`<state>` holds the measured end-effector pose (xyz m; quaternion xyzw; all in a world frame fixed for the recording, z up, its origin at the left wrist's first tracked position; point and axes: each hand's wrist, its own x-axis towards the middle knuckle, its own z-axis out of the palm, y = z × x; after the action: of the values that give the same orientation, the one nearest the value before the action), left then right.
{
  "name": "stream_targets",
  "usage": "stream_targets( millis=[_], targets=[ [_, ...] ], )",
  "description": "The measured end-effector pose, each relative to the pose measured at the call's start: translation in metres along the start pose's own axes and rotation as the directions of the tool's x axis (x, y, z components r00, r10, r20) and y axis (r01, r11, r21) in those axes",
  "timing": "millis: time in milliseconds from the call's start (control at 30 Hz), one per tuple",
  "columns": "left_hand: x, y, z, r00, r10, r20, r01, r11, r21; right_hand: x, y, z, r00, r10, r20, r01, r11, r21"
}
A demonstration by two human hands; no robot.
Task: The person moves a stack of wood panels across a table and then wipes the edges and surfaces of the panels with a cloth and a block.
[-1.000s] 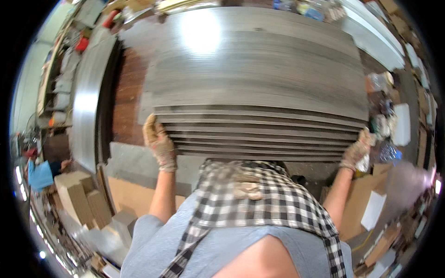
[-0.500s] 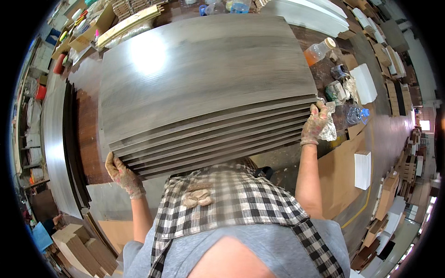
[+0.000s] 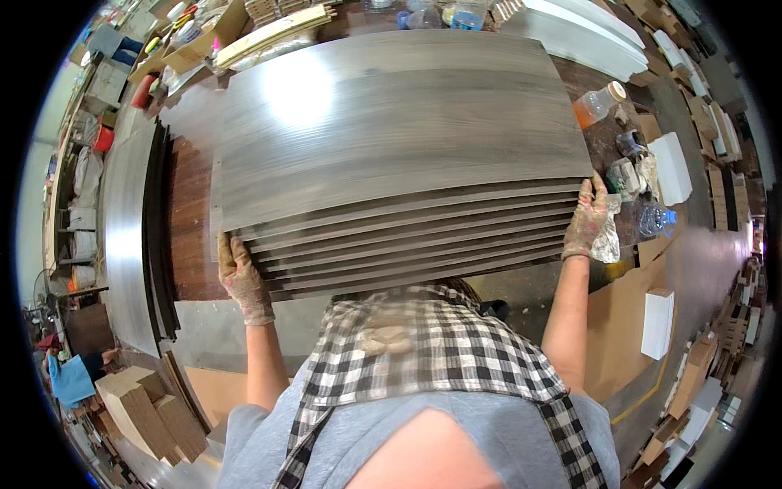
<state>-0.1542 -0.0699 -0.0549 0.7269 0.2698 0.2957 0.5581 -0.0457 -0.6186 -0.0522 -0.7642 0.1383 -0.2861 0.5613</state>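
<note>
A stack of grey-brown wood-grain panels (image 3: 407, 122) lies on the table in front of me, with near edges fanned out in steps toward my body. At the near left corner, my left hand (image 3: 246, 281), in a stained glove, grips the ends of the panels, fingers pointing up along the side. On the opposite end, my right hand (image 3: 586, 218), gloved too, holds the near right corner with its fingertips by the top panel's edge. The undersides of the panels and parts of both thumbs are hidden.
More dark-edged panels (image 3: 134, 236) stand at the left. Right of the stack are a bottle of orange liquid (image 3: 599, 104), crumpled wrapping (image 3: 607, 236) and a clear bottle with a blue cap (image 3: 654, 219). White strips (image 3: 582, 37) lie at the far right, a cardboard box (image 3: 208, 41) far left.
The whole view has shifted, so the stack and both hands appear farther right. My left fingers are now straighter along the panel ends. Both hands stay at the same two corners.
</note>
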Motion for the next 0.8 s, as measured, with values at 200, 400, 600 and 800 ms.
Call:
stream_targets(
  millis=[200, 400, 600, 800],
  targets=[
    [-0.001, 0.023, 0.008, 0.986, 0.158, 0.046, -0.163, 0.979, 0.124, 0.003, -0.002, -0.005, 0.995, 0.012, 0.097, -0.016, 0.999, 0.04],
    [-0.005, 0.025, 0.014, 0.995, 0.101, 0.008, -0.101, 0.994, 0.034, 0.001, -0.007, -0.007, 0.996, -0.089, 0.023, 0.092, 0.972, -0.216],
    [-0.002, 0.011, 0.011, 0.992, 0.117, -0.037, -0.118, 0.993, -0.032, 0.0, -0.009, -0.001, 0.998, -0.046, -0.042, 0.04, 0.99, -0.134],
    [-0.007, 0.026, 0.017, 0.986, 0.159, -0.044, -0.156, 0.986, 0.06, -0.003, -0.014, -0.001, 0.992, -0.115, -0.058, 0.099, 0.969, -0.227]
  ],
)
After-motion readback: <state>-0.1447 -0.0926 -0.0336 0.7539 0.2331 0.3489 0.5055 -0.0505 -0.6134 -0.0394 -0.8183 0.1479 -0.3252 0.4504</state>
